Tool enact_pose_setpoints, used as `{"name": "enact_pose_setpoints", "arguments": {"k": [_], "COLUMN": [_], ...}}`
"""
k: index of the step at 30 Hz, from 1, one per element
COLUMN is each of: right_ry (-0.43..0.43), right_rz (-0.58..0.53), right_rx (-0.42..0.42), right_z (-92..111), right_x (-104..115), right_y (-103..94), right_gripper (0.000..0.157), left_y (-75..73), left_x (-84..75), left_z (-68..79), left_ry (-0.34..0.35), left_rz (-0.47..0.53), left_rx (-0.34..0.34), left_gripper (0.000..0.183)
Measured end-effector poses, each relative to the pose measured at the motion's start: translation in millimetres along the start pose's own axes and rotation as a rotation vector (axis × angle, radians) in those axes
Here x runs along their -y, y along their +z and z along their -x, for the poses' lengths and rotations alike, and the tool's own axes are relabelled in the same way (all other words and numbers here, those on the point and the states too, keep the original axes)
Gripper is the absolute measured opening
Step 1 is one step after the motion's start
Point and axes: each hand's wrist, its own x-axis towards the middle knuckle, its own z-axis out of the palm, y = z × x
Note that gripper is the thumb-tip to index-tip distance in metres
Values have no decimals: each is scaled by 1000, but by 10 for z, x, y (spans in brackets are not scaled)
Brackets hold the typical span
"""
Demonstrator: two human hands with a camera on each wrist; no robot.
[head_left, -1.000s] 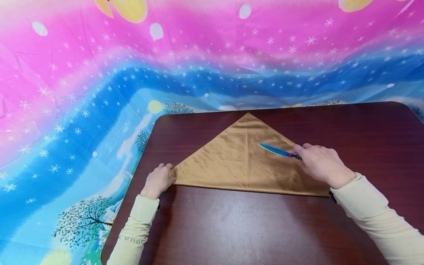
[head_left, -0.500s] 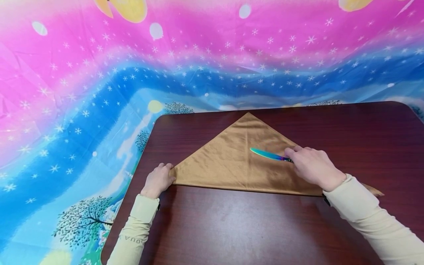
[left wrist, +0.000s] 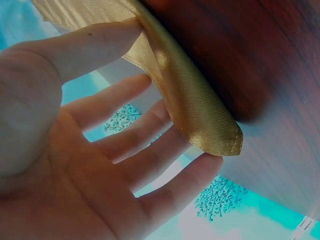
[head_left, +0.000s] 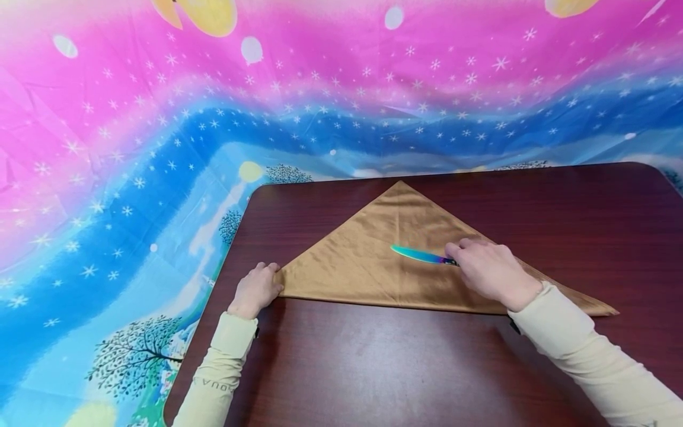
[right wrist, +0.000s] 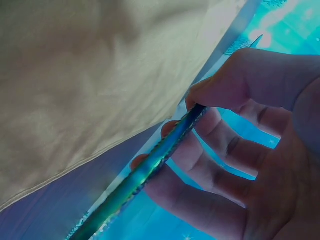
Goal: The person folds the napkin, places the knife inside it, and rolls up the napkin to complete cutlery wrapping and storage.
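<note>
My left hand [head_left: 255, 290], fingers spread and nearly straight, touches the triangular gold satin cloth [head_left: 347, 261] at its corner. My right hand [head_left: 488, 267] pinches an iridescent table knife [head_left: 418, 255], blade jutting left past the fingertips, over the cloth. Beyond my knuckles, wooden tabletop [head_left: 576, 219] runs to its far edge.

A glossy, dark reddish-brown table [head_left: 341, 367] with rounded far corners catches a pale sheen near its near middle; beyond it and along the left hangs a printed backdrop [head_left: 320, 77], pink above blue, bearing white snowflakes [head_left: 500, 64] and a leafy tree [head_left: 143, 354] at near left
</note>
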Motion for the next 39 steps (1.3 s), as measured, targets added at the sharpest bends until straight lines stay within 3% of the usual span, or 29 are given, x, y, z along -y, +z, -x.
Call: {"name": "enact_pose_setpoints", "arguments": {"k": [14,39], "right_ry": [-60,-108], "right_rz": [8,18], "right_rx": [-50,-61], "right_z": [12,-59], "right_x": [129,307], "right_y": [88,230], "right_gripper": [18,14], "left_y": [4,-12], "left_x": [-7,-24], "left_z": [1,16], "left_ry": [-5,-6], "left_rz": [0,3], "left_rx": [0,2], "left_gripper": [43,42]}}
